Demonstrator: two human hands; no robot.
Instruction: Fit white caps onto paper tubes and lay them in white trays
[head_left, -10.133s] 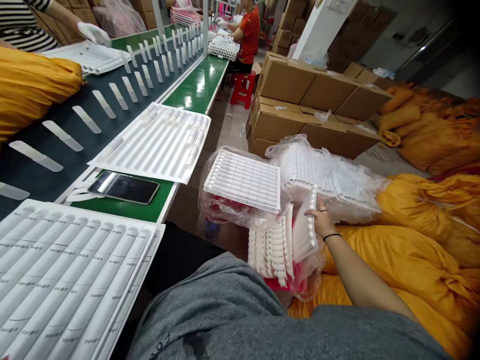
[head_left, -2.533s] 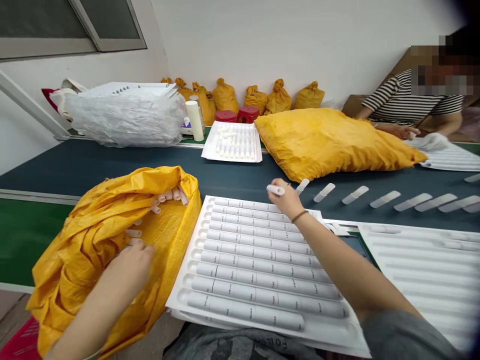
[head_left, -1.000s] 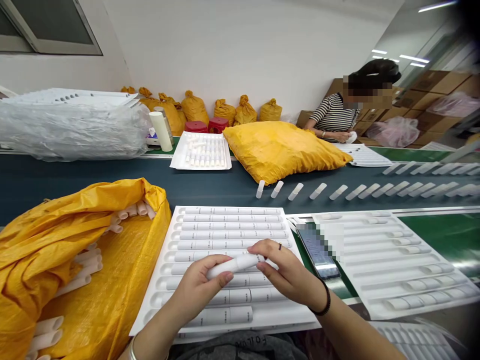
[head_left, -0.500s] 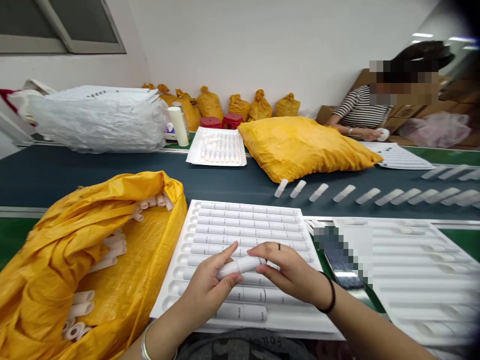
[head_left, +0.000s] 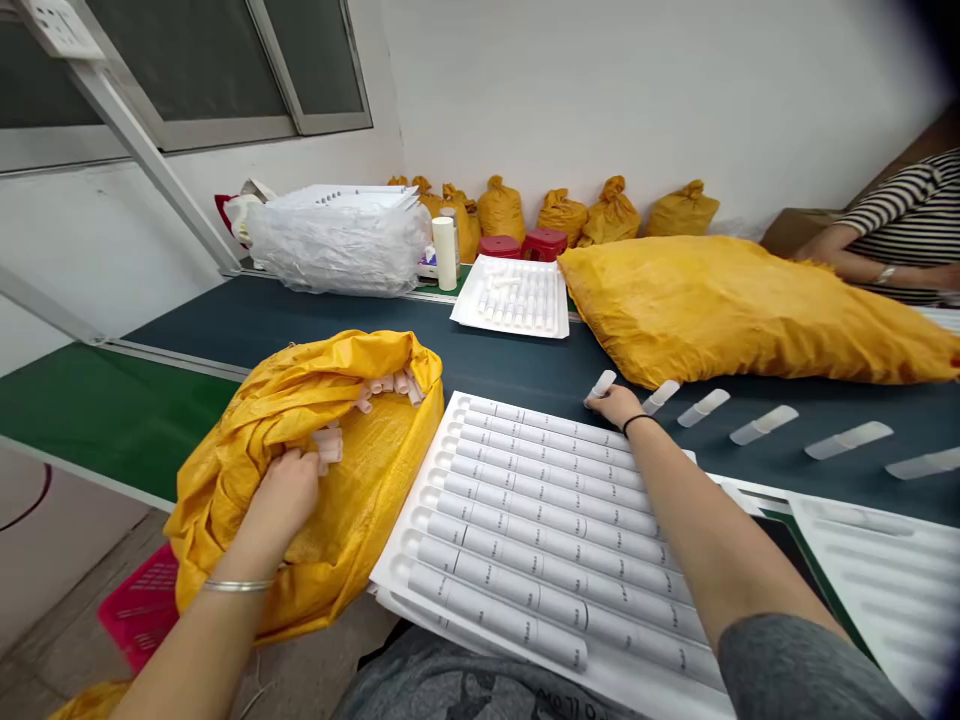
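A small white plastic tube (head_left: 602, 384) is gripped at the fingertips of the right hand (head_left: 616, 404) and is set down on the dark blue conveyor belt (head_left: 315, 320), just past the far edge of the white moulded tray (head_left: 540, 520) filled with long white printed tubes. The tube sits at the left end of a row of similar translucent white tubes (head_left: 765, 425) lying spaced along the belt. The left hand (head_left: 281, 495) is pushed into the open mouth of the yellow woven sack (head_left: 300, 480) at the near left edge of the belt, its fingers curled around short white tubes (head_left: 328, 447); whether one is actually grasped cannot be told. A large yellow sack (head_left: 742, 310) lies across the belt's far side.
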